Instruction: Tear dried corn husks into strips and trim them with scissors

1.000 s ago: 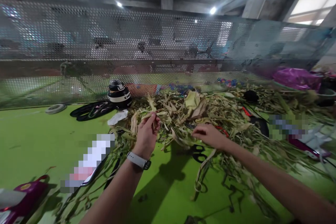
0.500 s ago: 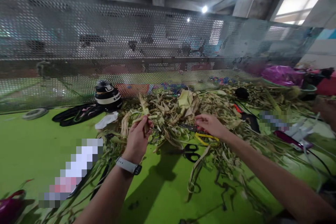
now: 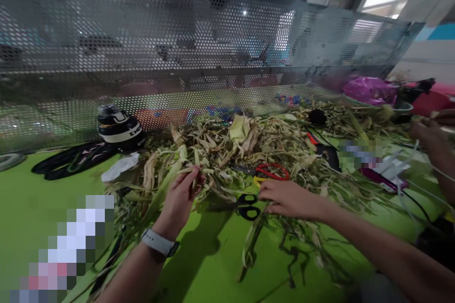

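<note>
My left hand (image 3: 181,194), with a watch at the wrist, pinches a pale green strip of corn husk (image 3: 196,157) in front of the heap. Loosely bent, the fingers of my right hand (image 3: 284,199) hover beside the handles of black scissors (image 3: 248,206) lying on the green table; nothing shows in them. Just behind that hand lie scissors with a red-and-yellow handle (image 3: 273,170), their yellow part partly covered by the hand. Dry corn husks (image 3: 216,139) are piled behind both hands, and loose strips (image 3: 250,246) trail toward the front.
A black bottle (image 3: 121,130) stands at the back left by white tissue (image 3: 121,166). Perforated metal mesh (image 3: 199,57) rises behind the table (image 3: 209,265). A black-handled cutter (image 3: 327,154), a power strip with cables (image 3: 384,177) and another person's hands (image 3: 430,135) are on the right.
My right hand has come down and toward me, from above the red-and-yellow scissors to beside the black ones, uncovering the red handle. My left hand still pinches husk. The view has shifted right.
</note>
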A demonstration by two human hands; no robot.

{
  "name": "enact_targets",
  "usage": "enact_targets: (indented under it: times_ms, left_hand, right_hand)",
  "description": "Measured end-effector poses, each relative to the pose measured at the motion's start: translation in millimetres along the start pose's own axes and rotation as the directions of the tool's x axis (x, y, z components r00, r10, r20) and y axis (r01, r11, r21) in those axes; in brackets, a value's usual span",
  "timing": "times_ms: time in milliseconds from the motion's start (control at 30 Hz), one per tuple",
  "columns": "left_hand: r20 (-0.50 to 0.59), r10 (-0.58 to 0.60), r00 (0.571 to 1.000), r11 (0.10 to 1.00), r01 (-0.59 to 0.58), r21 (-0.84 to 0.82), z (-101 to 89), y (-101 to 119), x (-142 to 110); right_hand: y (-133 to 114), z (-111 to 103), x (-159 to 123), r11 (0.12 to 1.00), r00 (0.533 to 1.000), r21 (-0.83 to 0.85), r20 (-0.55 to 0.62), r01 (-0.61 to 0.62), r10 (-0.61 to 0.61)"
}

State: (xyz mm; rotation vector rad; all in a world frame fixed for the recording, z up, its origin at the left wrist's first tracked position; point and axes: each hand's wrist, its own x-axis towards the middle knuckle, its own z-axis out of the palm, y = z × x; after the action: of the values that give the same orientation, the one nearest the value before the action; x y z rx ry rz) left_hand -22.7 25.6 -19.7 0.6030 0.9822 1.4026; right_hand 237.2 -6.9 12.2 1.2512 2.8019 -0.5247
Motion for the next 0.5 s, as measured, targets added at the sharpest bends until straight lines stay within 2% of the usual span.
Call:
enact_targets:
  times_ms: [67, 133, 267, 333, 400, 467, 500]
  left_hand:
    - [-0.002, -0.012, 1.0, 1.0, 0.012, 0.026, -0.3, -2.5, -0.2]
    - [-0.007, -0.023, 1.0, 0.999, 0.024, 0.045, -1.5, -4.1, 0.3]
    - [-0.014, -0.044, 0.999, 0.997, 0.045, 0.055, -4.0, -4.8, 1.0]
    - [-0.049, -0.064, 0.997, 0.996, 0.067, 0.059, -4.1, -4.0, 0.5]
    - [-0.073, -0.069, 0.995, 0.996, 0.073, 0.054, -3.3, -2.9, -0.6]
    - [-0.072, -0.067, 0.995, 0.996, 0.072, 0.059, -2.3, -1.9, -1.7]
    - [-0.068, -0.067, 0.995, 0.995, 0.071, 0.066, -2.1, -1.6, -1.9]
  right_hand:
    - [-0.8, 4.6, 1.1, 0.999, 1.0, -0.047, -0.008, -0.022, 0.021]
    - [1.4, 4.9, 2.7, 1.0, 1.0, -0.022, -0.024, -0.004, 0.004]
    - [9.7, -4.0, 5.0, 0.977, 0.997, 0.209, -0.081, 0.033, -0.017]
    - [12.7, -7.3, 6.5, 0.942, 0.988, 0.335, -0.14, -0.017, 0.067]
    - [13.8, -7.3, 8.5, 0.889, 0.961, 0.447, -0.191, -0.096, 0.2]
    - [13.4, -5.0, 10.9, 0.838, 0.946, 0.529, -0.183, -0.135, 0.268]
    - [13.1, -3.4, 12.0, 0.82, 0.951, 0.557, -0.164, -0.13, 0.262]
